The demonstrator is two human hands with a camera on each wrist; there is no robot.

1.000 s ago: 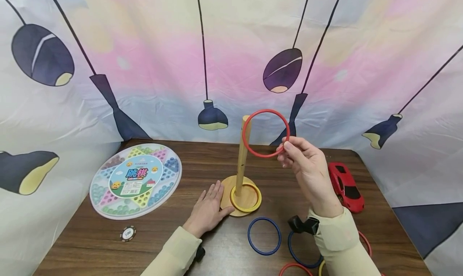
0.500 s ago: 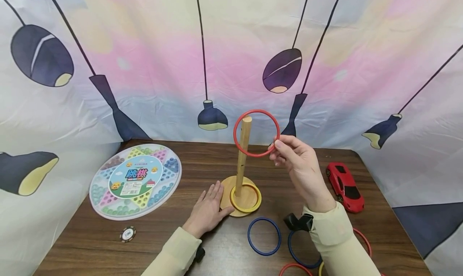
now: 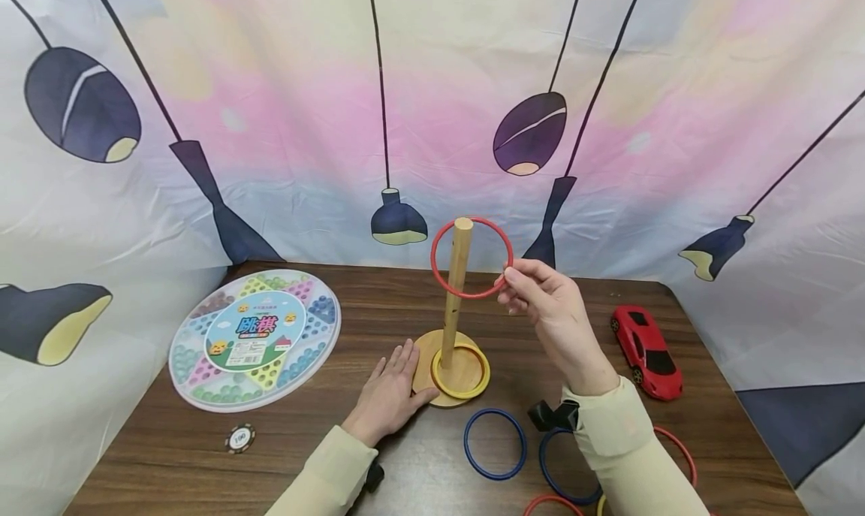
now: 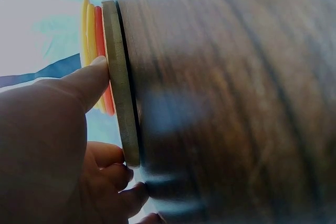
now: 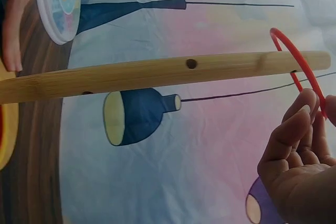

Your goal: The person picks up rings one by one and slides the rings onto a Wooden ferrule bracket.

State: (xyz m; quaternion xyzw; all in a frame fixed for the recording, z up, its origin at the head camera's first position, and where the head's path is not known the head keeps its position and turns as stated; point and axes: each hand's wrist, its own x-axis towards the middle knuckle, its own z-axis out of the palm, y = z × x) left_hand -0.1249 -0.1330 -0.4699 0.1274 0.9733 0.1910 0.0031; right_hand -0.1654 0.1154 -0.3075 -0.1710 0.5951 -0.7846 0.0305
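Note:
My right hand [image 3: 546, 313] pinches a thin red ring [image 3: 473, 297] between thumb and fingers. The ring loops around the upper end of an upright wooden peg [image 3: 453, 317], tilted, as the right wrist view also shows. My left hand [image 3: 387, 392] lies with straight fingers against the left edge of the peg's round wooden base [image 3: 423, 354]. Around the foot of the peg lie stacked rings; in the left wrist view, a red ring [image 4: 100, 35] sits lowest with yellow rings [image 4: 90, 30] over it. My left thumb [image 4: 97, 72] touches the base beside them.
Loose blue rings [image 3: 495, 478] and red rings [image 3: 682, 447] lie at the front right, some partly behind the right sleeve. A red toy car [image 3: 649, 354] stands at the right. A round Chinese checkers set [image 3: 253, 336] and a poker chip [image 3: 239, 438] lie at the left.
My right hand has moved left with the red ring, from beside the peg to around its top, and slightly lower. The left hand has stayed in place on the base.

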